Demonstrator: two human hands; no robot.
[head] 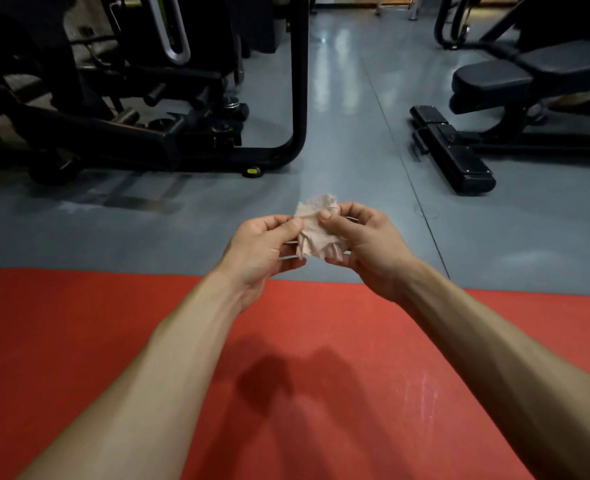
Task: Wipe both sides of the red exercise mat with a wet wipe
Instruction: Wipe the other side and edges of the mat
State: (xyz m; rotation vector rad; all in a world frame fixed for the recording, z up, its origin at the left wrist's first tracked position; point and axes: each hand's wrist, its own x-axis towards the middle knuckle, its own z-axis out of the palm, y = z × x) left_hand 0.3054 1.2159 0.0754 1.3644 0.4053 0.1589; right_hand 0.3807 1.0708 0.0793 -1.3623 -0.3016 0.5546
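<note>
Red mat (113, 341) is spread flat on the floor (355, 150), with one side up. A crumpled wet wipe (316, 226) is pinched above its far edge by the left hand (265, 247) and right hand (366, 244). Wiping seems not finished; the underside probably remains.

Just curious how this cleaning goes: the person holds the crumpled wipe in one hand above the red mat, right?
Not quite. The head view shows both hands pinching the crumpled wipe: the left hand and the right hand, above the red mat.
</note>
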